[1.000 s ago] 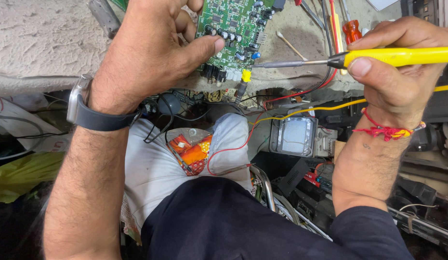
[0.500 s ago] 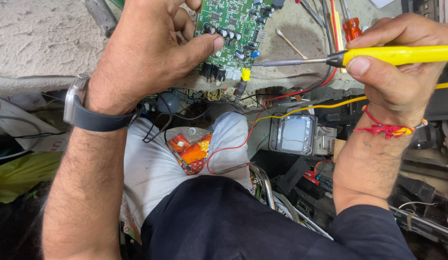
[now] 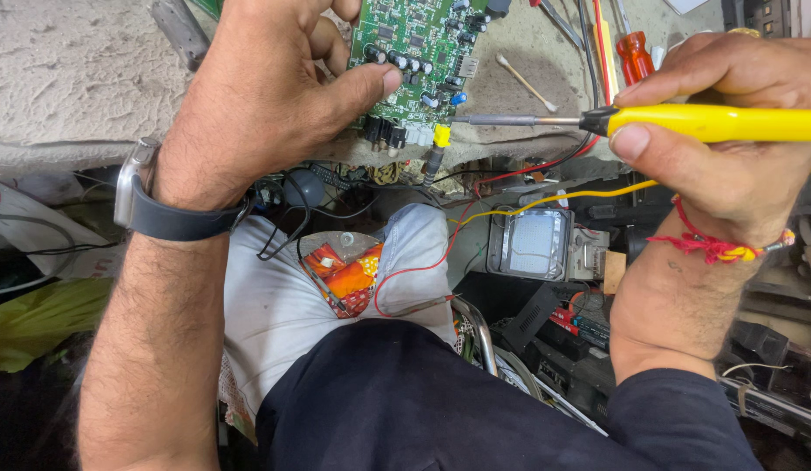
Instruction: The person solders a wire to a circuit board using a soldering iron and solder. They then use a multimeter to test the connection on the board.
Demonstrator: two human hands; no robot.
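My left hand (image 3: pixel 266 87) grips a green circuit board (image 3: pixel 419 44) at the bench edge, thumb pressed on its component side. A dark watch sits on that wrist. My right hand (image 3: pixel 728 148) holds a yellow-handled soldering iron (image 3: pixel 711 124) level, its metal tip (image 3: pixel 475 120) pointing left, just right of the board's lower edge by a yellow jack (image 3: pixel 441 135). A red thread band circles the right wrist.
The rough grey bench top (image 3: pixel 65 70) carries a red-handled screwdriver (image 3: pixel 634 54), a cotton swab (image 3: pixel 523 83) and wires. Below the edge lie a small meter with a grey screen (image 3: pixel 534 244), red and yellow leads, an orange packet (image 3: pixel 344 277) on my lap and black electronic parts.
The soldering iron's tip has stayed close to the board's lower right edge. Both hands hold nearly the same places.
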